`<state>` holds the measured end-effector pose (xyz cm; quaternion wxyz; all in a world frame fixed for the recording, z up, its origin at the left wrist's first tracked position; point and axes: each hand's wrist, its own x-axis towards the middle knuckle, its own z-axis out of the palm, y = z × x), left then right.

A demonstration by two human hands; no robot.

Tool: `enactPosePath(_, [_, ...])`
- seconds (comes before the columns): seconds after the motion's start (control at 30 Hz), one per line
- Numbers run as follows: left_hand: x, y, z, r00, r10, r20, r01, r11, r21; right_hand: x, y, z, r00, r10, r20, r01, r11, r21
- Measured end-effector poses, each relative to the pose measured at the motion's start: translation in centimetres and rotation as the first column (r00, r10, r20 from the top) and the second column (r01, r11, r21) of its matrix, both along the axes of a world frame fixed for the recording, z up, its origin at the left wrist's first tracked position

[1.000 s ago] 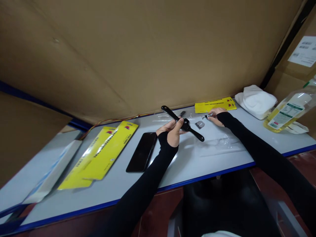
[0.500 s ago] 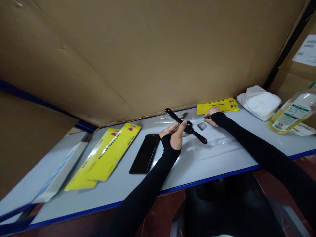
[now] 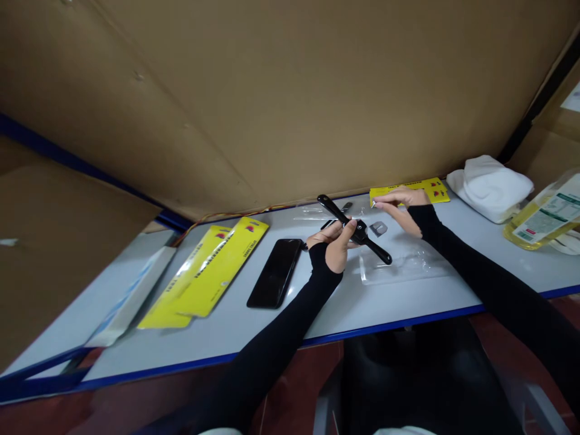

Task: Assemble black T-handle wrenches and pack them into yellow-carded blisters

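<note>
A black two-handled spokeshave [image 3: 377,249] is gripped at its middle by my left hand [image 3: 336,249], and it slants above the table. My right hand [image 3: 405,210] pinches a small shiny metal piece [image 3: 373,205] between thumb and fingertips, too small to name. Below that hand, a flat grey slotted blade [image 3: 378,228] lies on the table. Beyond the left hand a small dark piece [image 3: 347,207] rests on clear plastic. A clear plastic sleeve [image 3: 394,270] is spread out in front of the blade.
A black phone [image 3: 275,273] lies left of my left hand. Yellow printed cards [image 3: 233,266] overlap at the left, and more yellow cards [image 3: 439,189] are at the back. A white cloth bundle [image 3: 492,184] and a bottle of yellow liquid [image 3: 544,217] stand at the right.
My right hand has lifted off the table near the back cards, with the small metal piece in its fingertips. My left hand still grips the spokeshave. The view has shifted slightly.
</note>
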<state>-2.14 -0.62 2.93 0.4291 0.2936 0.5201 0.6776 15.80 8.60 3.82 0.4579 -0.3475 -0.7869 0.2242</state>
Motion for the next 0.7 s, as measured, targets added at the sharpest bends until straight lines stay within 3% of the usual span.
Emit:
enactPosePath(0.13, [0.3,-0.3,-0.1,1.0,-0.016,-0.01,0.017,0.999,0.033,-1.1,-2.4,-0.1,0.981,0.189,-0.029,-0.174,0.944,0.279])
enactPosePath(0.23, [0.2,-0.2,-0.2,1.0,-0.021,0.001,0.021,0.999,0.045,-1.8,-2.2,-1.0,0.982,0.188,0.01,-0.175,0.888,0.425])
enactPosePath(0.33, [0.0,0.0,-0.3,1.0,-0.022,0.013,0.021,0.999,0.042,-1.7,-1.7,-1.4,0.984,0.166,0.058,-0.173,0.861,0.478])
enactPosePath(0.5, [0.3,-0.2,-0.2,1.0,-0.017,0.007,0.017,1.0,0.023,-1.2,-2.8,-0.6,0.967,0.19,0.172,-0.252,0.83,0.498])
enactPosePath(0.6, [0.7,-0.5,-0.1,1.0,0.015,-0.004,-0.015,0.999,0.045,-1.6,-4.3,-0.3,0.986,0.104,0.129,-0.148,0.904,0.402])
enactPosePath(0.7, [0.9,-0.7,0.1,1.0,0.006,-0.027,-0.005,0.999,0.04,-2.3,-5.2,-0.4,0.997,-0.033,0.076,0.019,0.983,0.182])
